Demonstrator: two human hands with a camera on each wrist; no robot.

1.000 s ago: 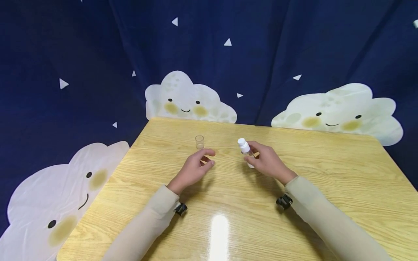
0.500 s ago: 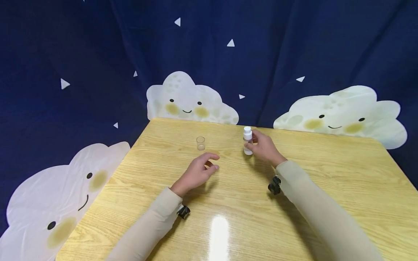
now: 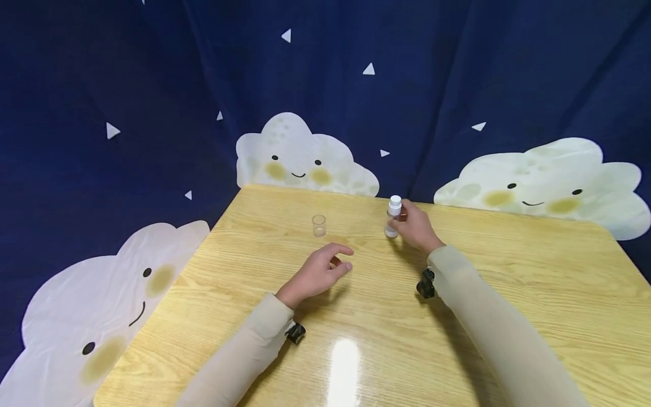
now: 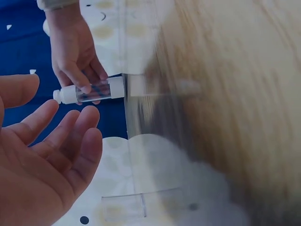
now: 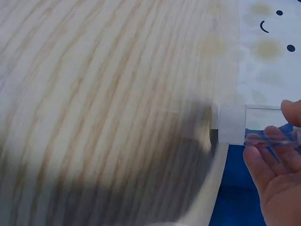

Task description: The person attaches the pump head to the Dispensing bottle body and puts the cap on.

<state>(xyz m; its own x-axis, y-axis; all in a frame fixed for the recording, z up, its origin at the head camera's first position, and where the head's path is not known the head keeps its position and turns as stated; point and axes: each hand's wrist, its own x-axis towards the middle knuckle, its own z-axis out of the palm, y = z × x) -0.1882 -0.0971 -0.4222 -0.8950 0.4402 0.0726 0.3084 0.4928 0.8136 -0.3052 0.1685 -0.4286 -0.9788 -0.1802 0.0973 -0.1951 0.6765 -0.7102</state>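
My right hand (image 3: 418, 229) grips a small clear bottle (image 3: 394, 208) with a white top and white base, thumb on one side and fingers on the other. The bottle stands upright, its white base (image 5: 232, 124) right at the tabletop in the right wrist view. Near the middle of the table, my left hand (image 3: 320, 271) hovers with relaxed, slightly bent fingers and nothing in them. Beyond its fingertips a clear cylindrical cap (image 3: 319, 226) stands on the wood. The left wrist view shows the bottle (image 4: 91, 92) past the left fingers, and the cap (image 4: 123, 207) below.
The light wooden table (image 3: 366, 339) reaches back to a dark blue curtain (image 3: 325, 68) printed with white clouds (image 3: 300, 152) and triangles. Dark wrist cameras (image 3: 426, 284) sit under both sleeves. A bright light reflection lies on the front of the tabletop.
My right hand has carried the bottle away from me and brought it from tilted to upright, down to the table. My left hand keeps its relaxed pose, and the cap has stayed in place.
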